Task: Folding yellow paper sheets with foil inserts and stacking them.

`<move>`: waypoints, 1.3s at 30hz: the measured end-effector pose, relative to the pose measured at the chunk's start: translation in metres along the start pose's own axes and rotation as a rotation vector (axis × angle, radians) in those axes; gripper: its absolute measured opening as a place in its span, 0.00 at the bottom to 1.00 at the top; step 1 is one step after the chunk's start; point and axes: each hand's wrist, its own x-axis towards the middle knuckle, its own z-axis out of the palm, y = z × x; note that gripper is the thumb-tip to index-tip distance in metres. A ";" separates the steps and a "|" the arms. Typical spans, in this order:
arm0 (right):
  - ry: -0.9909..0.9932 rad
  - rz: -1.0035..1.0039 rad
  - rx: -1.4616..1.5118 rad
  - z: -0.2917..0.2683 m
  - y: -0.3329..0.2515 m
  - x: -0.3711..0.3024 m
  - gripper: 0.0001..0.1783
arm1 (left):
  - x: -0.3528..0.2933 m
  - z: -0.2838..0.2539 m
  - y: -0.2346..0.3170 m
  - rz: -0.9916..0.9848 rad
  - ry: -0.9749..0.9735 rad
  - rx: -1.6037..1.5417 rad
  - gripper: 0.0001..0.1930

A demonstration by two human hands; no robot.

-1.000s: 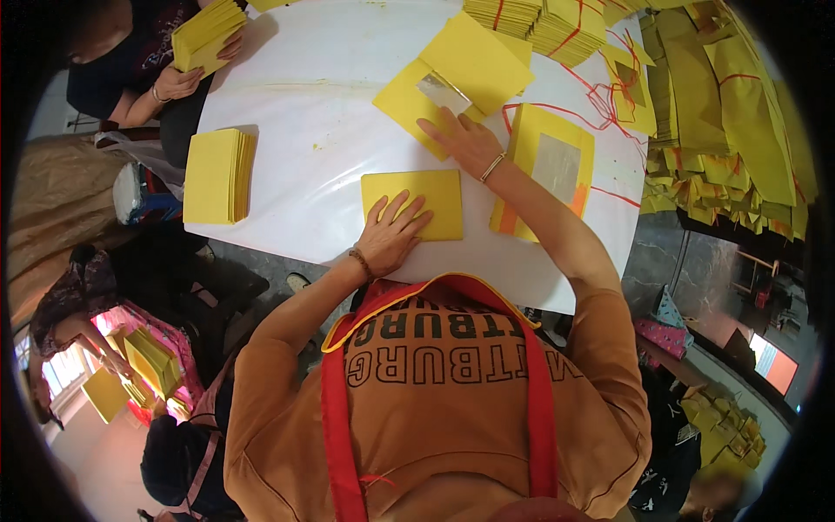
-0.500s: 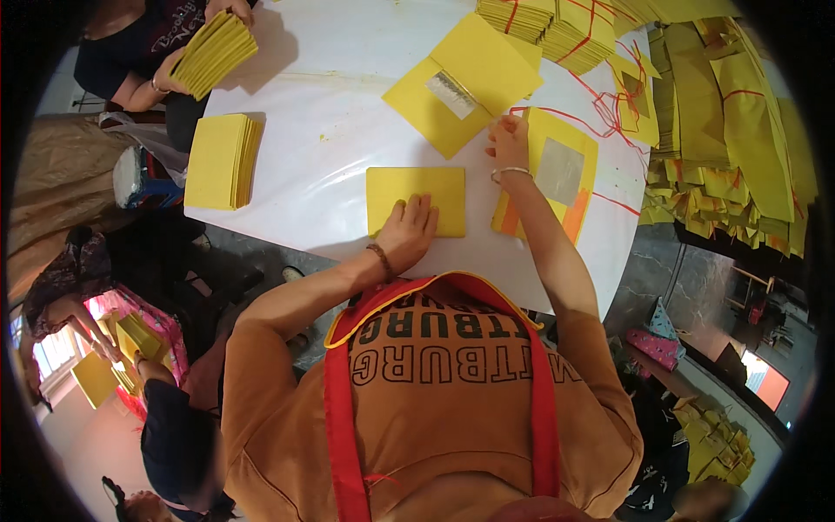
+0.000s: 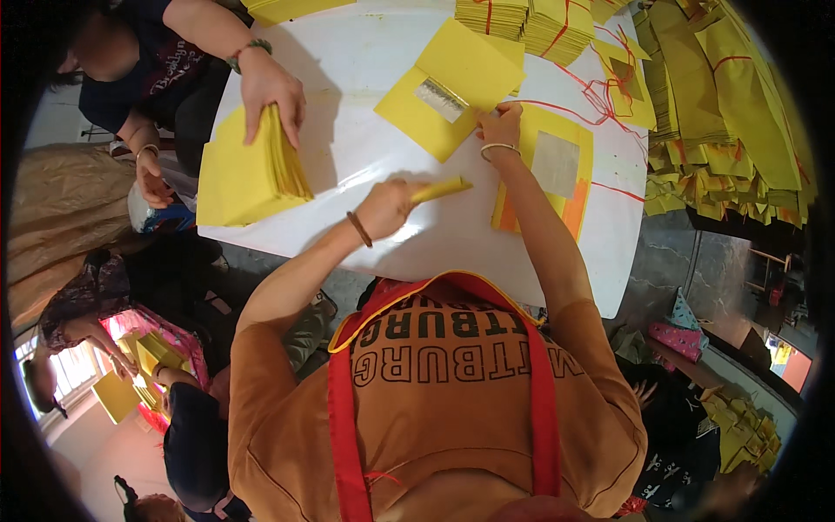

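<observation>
My left hand is closed around a folded yellow paper, raised off the table and seen nearly edge-on. Farther right, my right hand has its fingers pinched at the right corner of an unfolded yellow paper sheet with a silver patch. That sheet lies spread with a crease across it. Under and beside my right wrist rests a stack of yellow paper, its top sheet showing a silver square and an orange band.
Across the white table, a co-worker's hand grips a thick stack of folded yellow papers at the left. Tied yellow bundles stand at the back, near loose red string. More yellow paper is piled at the right.
My left hand has lifted the folded paper off the table and tilted it. The co-worker's bundle has come down to the stack at left. My right hand stays at the sheet's corner.
</observation>
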 end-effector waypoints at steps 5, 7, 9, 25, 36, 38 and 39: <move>0.174 -0.187 -0.275 0.011 -0.012 -0.002 0.27 | 0.043 -0.054 -0.023 -0.344 0.155 -1.171 0.15; 0.202 -0.191 -0.337 0.015 -0.009 -0.004 0.29 | 0.066 -0.070 -0.036 -0.310 0.157 -1.268 0.15; 0.196 -0.162 -0.328 0.016 -0.015 -0.006 0.27 | 0.086 -0.081 -0.067 -0.340 0.149 -1.186 0.16; 0.171 -0.111 -0.446 0.011 -0.013 -0.003 0.15 | 0.127 -0.104 -0.109 -0.397 -0.264 -1.273 0.23; -0.033 -0.170 -0.635 -0.003 0.003 0.008 0.23 | 0.143 -0.094 -0.133 -0.265 -0.213 -1.882 0.18; -0.057 -0.205 -0.656 -0.005 0.007 0.011 0.23 | 0.148 -0.093 -0.136 -0.243 -0.176 -1.917 0.18; -0.091 -0.198 -0.664 -0.006 0.006 0.012 0.22 | 0.150 -0.092 -0.137 -0.204 -0.107 -1.916 0.18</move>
